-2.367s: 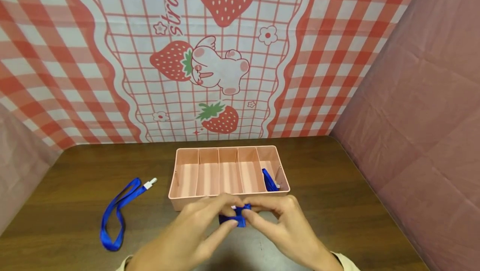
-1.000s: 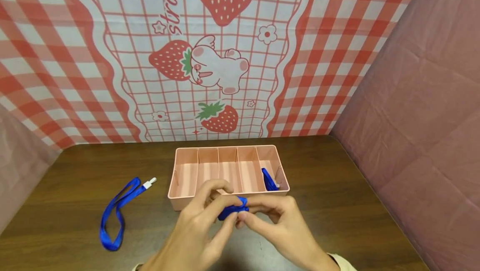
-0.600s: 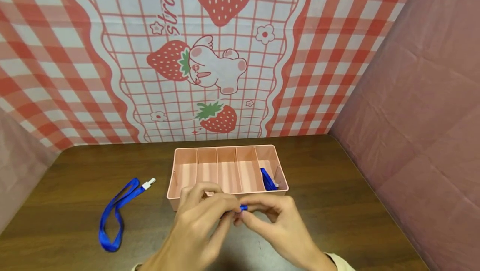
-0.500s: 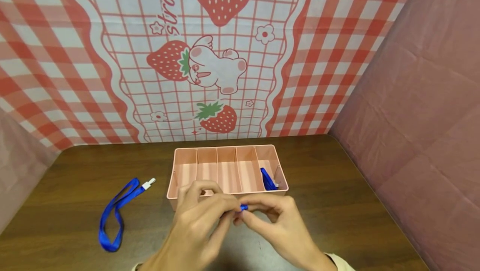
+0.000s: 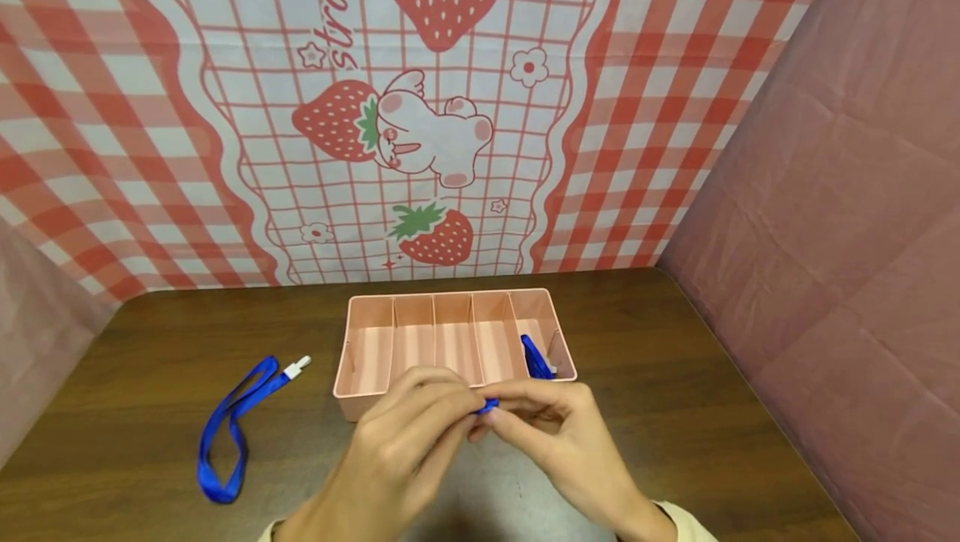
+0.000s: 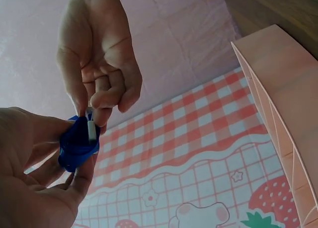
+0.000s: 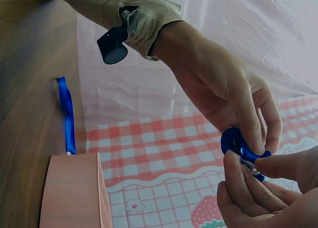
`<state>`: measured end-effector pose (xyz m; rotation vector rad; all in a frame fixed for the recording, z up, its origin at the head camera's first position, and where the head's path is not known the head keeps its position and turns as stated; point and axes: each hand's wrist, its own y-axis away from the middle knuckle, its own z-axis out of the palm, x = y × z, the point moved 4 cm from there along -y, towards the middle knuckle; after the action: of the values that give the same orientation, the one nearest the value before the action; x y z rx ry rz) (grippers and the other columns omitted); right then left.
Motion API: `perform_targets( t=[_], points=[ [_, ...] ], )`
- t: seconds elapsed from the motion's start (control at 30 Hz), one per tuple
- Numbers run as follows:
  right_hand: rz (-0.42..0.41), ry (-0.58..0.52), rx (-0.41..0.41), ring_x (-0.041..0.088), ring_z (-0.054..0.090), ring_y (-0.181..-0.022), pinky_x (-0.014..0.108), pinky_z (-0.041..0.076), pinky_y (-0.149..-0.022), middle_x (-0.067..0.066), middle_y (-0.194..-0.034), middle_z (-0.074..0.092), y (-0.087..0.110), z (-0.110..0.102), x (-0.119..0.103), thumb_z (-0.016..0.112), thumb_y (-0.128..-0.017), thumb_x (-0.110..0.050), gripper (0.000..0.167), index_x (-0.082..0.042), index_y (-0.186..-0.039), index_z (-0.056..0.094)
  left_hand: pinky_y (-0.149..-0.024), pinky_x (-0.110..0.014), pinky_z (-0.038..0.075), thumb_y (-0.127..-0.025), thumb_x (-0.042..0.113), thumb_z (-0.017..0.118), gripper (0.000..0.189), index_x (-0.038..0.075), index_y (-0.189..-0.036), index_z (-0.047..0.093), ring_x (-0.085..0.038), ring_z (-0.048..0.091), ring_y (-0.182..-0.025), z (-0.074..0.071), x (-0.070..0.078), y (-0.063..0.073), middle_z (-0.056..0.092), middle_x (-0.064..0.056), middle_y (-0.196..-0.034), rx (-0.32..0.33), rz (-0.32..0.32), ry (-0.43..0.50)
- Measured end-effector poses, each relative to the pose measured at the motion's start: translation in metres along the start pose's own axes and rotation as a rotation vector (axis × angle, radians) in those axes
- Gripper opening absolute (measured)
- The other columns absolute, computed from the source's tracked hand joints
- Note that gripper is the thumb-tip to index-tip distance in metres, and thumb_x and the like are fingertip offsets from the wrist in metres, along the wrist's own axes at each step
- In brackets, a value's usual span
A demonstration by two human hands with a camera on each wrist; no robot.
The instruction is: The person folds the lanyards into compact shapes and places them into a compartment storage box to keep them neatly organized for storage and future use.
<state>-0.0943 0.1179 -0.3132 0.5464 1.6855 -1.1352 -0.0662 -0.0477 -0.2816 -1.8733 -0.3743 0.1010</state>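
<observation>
Just in front of the pink divided box, both hands meet on a blue lanyard (image 5: pixel 487 405) wound into a compact coil. My left hand (image 5: pixel 401 442) grips the coil between thumb and fingers; its fingers hide most of it in the head view. With thumb and fingertips, my right hand (image 5: pixel 562 442) pinches the lanyard's right side at its clip. In the left wrist view the coil (image 6: pixel 77 147) forms a loop, with a white-and-metal clip (image 6: pixel 91 129) beside the right fingertips. The right wrist view shows the blue band (image 7: pixel 231 138) curled between both hands.
The pink box (image 5: pixel 343 388) has several compartments; a folded blue lanyard (image 5: pixel 536 357) lies in its rightmost one. Another blue lanyard (image 5: pixel 238 425) with a white clip lies loosely looped on the wooden table at left. A strawberry-print cloth (image 5: pixel 435 142) hangs behind.
The lanyard between the hands has gone from a loose, visible fold to a tighter coil mostly covered by fingers. Both hands have come closer together, and the right hand has risen slightly.
</observation>
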Motion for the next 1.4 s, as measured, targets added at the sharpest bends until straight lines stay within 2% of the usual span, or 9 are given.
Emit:
perform_targets(
  t=[0.07,0.2,0.57,0.73,0.83,0.97,1.13,1.27,1.4],
  points=[
    [0.022,0.008,0.001,0.026,0.073,-0.089,0.041,0.058,-0.079,0.016,-0.099,0.074,0.001,0.000,0.000,0.059,-0.095,0.007,0.022,0.004,-0.115,0.068,-0.083,-0.024,0.053,-0.102,0.005,0.054,0.019,-0.005,-0.099,0.071,-0.024,0.063,-0.089,0.000,-0.001,0.001,0.069,-0.011,-0.095,-0.004,0.001,0.015],
    [0.041,0.037,-0.001,0.025,0.071,-0.097,0.039,0.058,-0.080,0.014,-0.107,0.073,0.002,0.000,0.000,0.064,-0.093,0.006,0.026,0.002,-0.118,0.068,-0.082,-0.024,0.052,-0.102,0.008,0.056,0.020,-0.002,-0.096,0.073,-0.022,0.062,-0.089,0.001,-0.002,0.003,0.068,-0.010,-0.095,-0.006,-0.010,-0.024],
    [0.001,0.022,-0.058,0.024,0.069,-0.104,0.039,0.057,-0.085,0.016,-0.114,0.071,0.001,-0.003,0.000,0.064,-0.090,0.011,0.035,0.005,-0.125,0.063,-0.077,-0.022,0.056,-0.102,0.006,0.053,0.022,-0.003,-0.095,0.072,-0.025,0.064,-0.087,0.002,0.002,0.004,0.061,-0.018,-0.103,0.006,-0.001,-0.118],
    [-0.004,0.046,0.005,0.023,0.071,-0.100,0.038,0.058,-0.081,0.015,-0.109,0.072,0.002,-0.002,0.001,0.066,-0.089,0.010,0.033,0.005,-0.122,0.065,-0.079,-0.023,0.056,-0.102,0.005,0.052,0.023,-0.006,-0.097,0.072,-0.025,0.067,-0.085,0.004,0.003,0.007,0.062,-0.019,-0.103,0.009,0.017,-0.168],
    [-0.008,0.083,0.054,0.023,0.072,-0.096,0.037,0.059,-0.078,0.014,-0.106,0.073,0.002,-0.002,0.002,0.067,-0.089,0.008,0.030,0.004,-0.119,0.068,-0.080,-0.024,0.056,-0.103,0.006,0.051,0.024,-0.007,-0.101,0.071,-0.026,0.069,-0.087,0.006,0.004,0.010,0.064,-0.020,-0.106,-0.013,0.007,-0.199],
    [-0.035,0.122,0.089,0.023,0.073,-0.092,0.037,0.059,-0.077,0.013,-0.101,0.074,0.002,-0.002,0.001,0.068,-0.089,0.008,0.026,0.003,-0.114,0.070,-0.083,-0.025,0.056,-0.104,0.007,0.047,0.028,-0.010,-0.109,0.068,-0.027,0.070,-0.092,0.008,0.005,0.013,0.065,-0.021,-0.112,-0.070,-0.036,-0.186],
    [-0.058,0.149,0.106,0.022,0.073,-0.089,0.036,0.059,-0.077,0.011,-0.097,0.075,0.001,-0.003,0.000,0.069,-0.088,0.008,0.023,0.002,-0.110,0.072,-0.087,-0.025,0.055,-0.103,0.008,0.044,0.030,-0.009,-0.115,0.065,-0.026,0.069,-0.100,0.005,0.002,0.012,0.064,-0.020,-0.118,-0.137,-0.113,-0.072],
    [-0.076,0.143,0.095,0.024,0.073,-0.086,0.037,0.059,-0.075,0.011,-0.094,0.075,0.001,-0.003,-0.002,0.068,-0.089,0.009,0.020,0.003,-0.107,0.073,-0.086,-0.023,0.054,-0.103,0.013,0.049,0.026,-0.002,-0.118,0.064,-0.018,0.068,-0.099,-0.004,-0.003,0.010,0.066,-0.011,-0.115,-0.193,-0.207,-0.004],
    [-0.078,0.136,0.111,0.024,0.073,-0.082,0.037,0.059,-0.071,0.013,-0.093,0.075,0.001,-0.006,-0.005,0.068,-0.088,0.010,0.018,0.004,-0.104,0.074,-0.081,-0.018,0.054,-0.100,0.010,0.060,0.018,0.004,-0.116,0.066,-0.009,0.068,-0.093,-0.014,-0.010,0.009,0.070,-0.002,-0.107,-0.244,-0.300,0.080]
  ],
)
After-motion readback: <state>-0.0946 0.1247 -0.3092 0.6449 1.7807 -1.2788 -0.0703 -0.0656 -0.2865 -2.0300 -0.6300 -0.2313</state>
